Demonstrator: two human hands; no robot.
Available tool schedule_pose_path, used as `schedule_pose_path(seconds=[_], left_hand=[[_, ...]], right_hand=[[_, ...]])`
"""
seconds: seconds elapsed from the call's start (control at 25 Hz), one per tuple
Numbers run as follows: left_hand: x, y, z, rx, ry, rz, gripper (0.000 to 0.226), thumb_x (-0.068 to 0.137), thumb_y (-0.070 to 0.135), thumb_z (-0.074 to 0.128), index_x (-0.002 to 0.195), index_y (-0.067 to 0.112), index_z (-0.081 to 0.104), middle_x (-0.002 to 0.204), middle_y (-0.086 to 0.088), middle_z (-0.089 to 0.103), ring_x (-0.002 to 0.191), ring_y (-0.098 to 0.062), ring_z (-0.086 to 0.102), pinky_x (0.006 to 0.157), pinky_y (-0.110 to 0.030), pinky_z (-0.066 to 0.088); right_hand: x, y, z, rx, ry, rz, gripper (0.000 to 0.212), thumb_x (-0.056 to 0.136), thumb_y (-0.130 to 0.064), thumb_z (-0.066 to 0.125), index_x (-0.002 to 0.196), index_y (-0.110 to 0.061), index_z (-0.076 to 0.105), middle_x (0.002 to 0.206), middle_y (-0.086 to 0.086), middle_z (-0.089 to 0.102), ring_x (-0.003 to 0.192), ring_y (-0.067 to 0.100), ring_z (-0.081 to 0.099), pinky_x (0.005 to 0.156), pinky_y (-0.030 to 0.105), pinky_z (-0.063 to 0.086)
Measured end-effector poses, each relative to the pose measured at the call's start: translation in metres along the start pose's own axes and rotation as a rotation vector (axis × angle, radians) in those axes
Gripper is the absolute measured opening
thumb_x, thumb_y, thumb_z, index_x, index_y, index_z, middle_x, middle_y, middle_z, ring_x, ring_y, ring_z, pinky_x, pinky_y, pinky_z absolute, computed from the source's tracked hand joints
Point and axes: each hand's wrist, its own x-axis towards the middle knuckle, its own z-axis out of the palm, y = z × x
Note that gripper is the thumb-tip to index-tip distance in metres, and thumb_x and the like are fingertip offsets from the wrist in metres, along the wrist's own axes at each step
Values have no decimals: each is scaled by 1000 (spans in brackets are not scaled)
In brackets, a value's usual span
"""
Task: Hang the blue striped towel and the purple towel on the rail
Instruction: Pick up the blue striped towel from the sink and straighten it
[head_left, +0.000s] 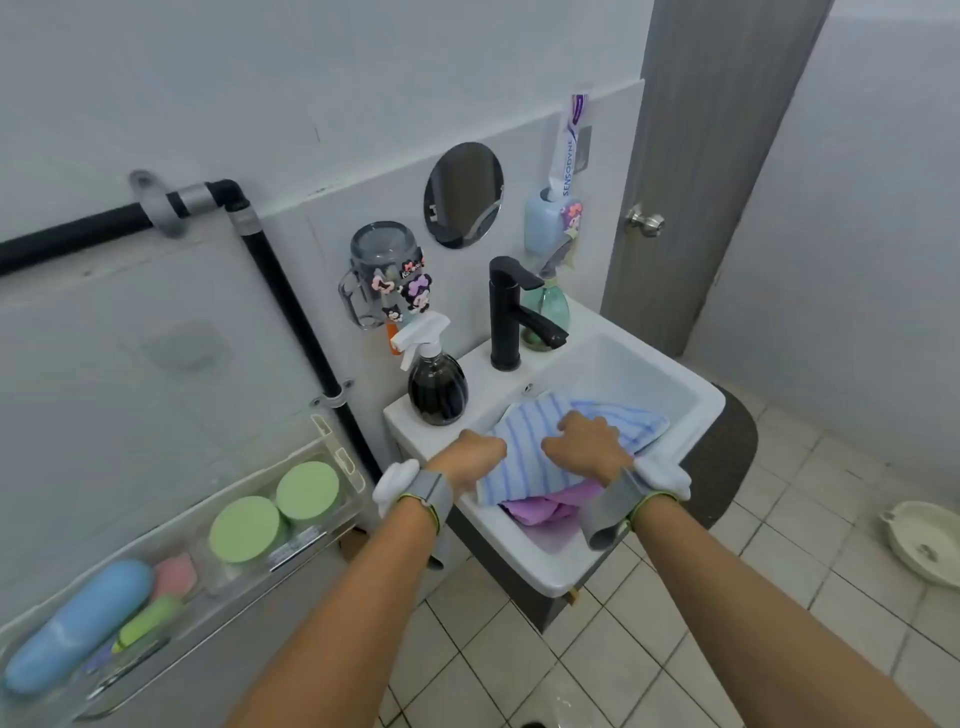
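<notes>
Both hands are placed on the blue striped towel (524, 457), which lies bunched in the white sink basin (613, 374) and partly over its near-left rim. The left hand (475, 457) is closed on the towel's left edge at the basin rim, fingers curled downward and hidden in the fabric. The right hand (587, 447) is closed on a raised fold near the towel's middle, knuckles upward, with cloth gathered beneath the fingers. The purple towel (545, 506) is located directly below the right-hand grip, under the striped towel, with only its near portion exposed against the front wall of the basin. Grey straps with white pads are worn on both wrists. A black faucet (506, 312) is mounted beyond the grips on the rear ledge of the sink, with a green soap bottle (543, 312) just beside it on the right. A dark spray bottle (436, 384) stands on the ledge beyond the left-hand grip. A black pipe (291, 312) is fixed along the wall further left of the left-hand grip, and a clear shelf (218, 551) holding green round containers is mounted below it
</notes>
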Motion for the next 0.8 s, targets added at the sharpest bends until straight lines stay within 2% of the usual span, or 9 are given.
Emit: schedule_pose_path(seconds=[0.16, 0.24, 0.32, 0.36, 0.44, 0.52, 0.6, 0.72, 0.8], left_hand=[[-1, -3, 7, 71, 68, 13, 45, 87, 20, 52, 126, -2, 45, 91, -5, 51, 71, -15, 49, 52, -26, 36], [-2, -1, 3, 18, 100, 46, 49, 81, 20, 57, 123, -5, 50, 99, -9, 58, 78, -19, 56, 57, -27, 43], [-2, 1, -2, -54, 120, 69, 46, 74, 21, 62, 113, -3, 58, 107, -13, 66, 90, -26, 65, 75, -32, 55], [-3, 1, -4, -91, 101, 72, 47, 71, 21, 64, 111, -3, 61, 110, -16, 69, 95, -30, 68, 85, -38, 57], [-9, 6, -9, -142, 3, 66, 47, 70, 19, 67, 109, -7, 65, 111, -22, 71, 101, -36, 70, 93, -43, 56], [-15, 12, -15, -202, -81, 76, 39, 76, 9, 65, 109, -10, 66, 105, -21, 69, 95, -33, 68, 88, -39, 53], [-25, 19, -26, -271, -89, 85, 37, 81, 2, 60, 116, -11, 66, 105, -19, 68, 94, -29, 66, 87, -36, 53], [-36, 25, -42, -422, -93, 78, 34, 91, 11, 52, 121, -2, 62, 106, -16, 71, 93, -27, 70, 87, -39, 55], [-48, 24, -56, -584, -126, 75, 26, 100, 16, 43, 103, 3, 65, 89, -13, 75, 79, -22, 74, 81, -40, 55]], right_hand=[[-3, 17, 6, -3, -67, 42, 55, 86, -30, 53, 136, -11, 43, 139, 15, 52, 129, 34, 49, 106, 41, 40], [-2, 12, 9, -43, 42, 37, 50, 83, -29, 55, 129, -12, 47, 131, 12, 59, 123, 33, 53, 103, 43, 43], [-3, 0, 6, -91, 172, 43, 44, 84, -27, 56, 123, -10, 47, 123, 11, 62, 116, 32, 59, 91, 37, 45], [-5, -8, 5, -102, 201, 42, 42, 85, -26, 57, 122, -9, 49, 122, 11, 63, 115, 31, 61, 86, 36, 45], [-5, -25, 4, -132, 233, 43, 35, 86, -22, 59, 118, -9, 58, 122, 10, 64, 116, 29, 62, 83, 33, 46], [-9, -41, -1, -111, 292, 59, 32, 86, -17, 57, 116, -9, 63, 121, 10, 64, 118, 28, 59, 90, 33, 47], [-15, -56, -4, -74, 335, -38, 34, 84, -22, 56, 114, -7, 64, 120, 11, 60, 118, 31, 55, 93, 37, 47], [-32, -78, -16, 64, 321, -303, 29, 83, -32, 52, 97, -8, 61, 109, 17, 65, 105, 37, 59, 79, 35, 44], [-49, -99, -23, 240, 293, -457, 20, 83, -33, 51, 79, -13, 50, 89, 13, 65, 90, 36, 60, 71, 32, 40]])
